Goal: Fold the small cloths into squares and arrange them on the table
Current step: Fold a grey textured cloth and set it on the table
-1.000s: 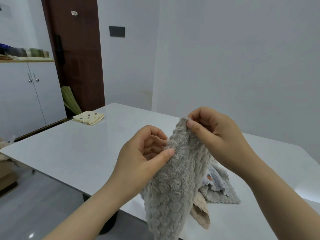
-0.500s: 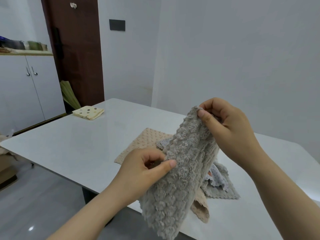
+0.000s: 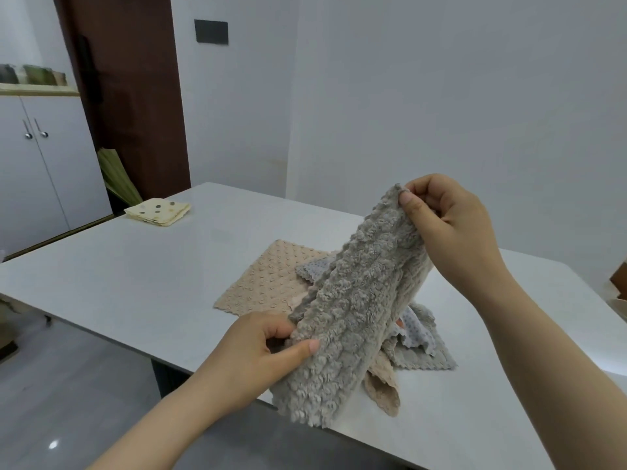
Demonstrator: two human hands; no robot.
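Grey cloth [image 3: 353, 317] held bunched above worktop [image 3: 135, 283], over loose pile [image 3: 431, 357]. Right hand [image 3: 451, 228] pinches top corner; left hand [image 3: 268, 354] pinches lower edge. Best: find adjacent corner, stretch taut, lay flat, then fold.

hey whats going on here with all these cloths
A person holds a fluffy grey cloth up over the white table. The right hand pinches its top corner and the left hand pinches its edge lower down. Beneath it lie unfolded cloths, among them a beige cloth and a dotted cloth. One folded spotted cloth sits at the table's far left corner.
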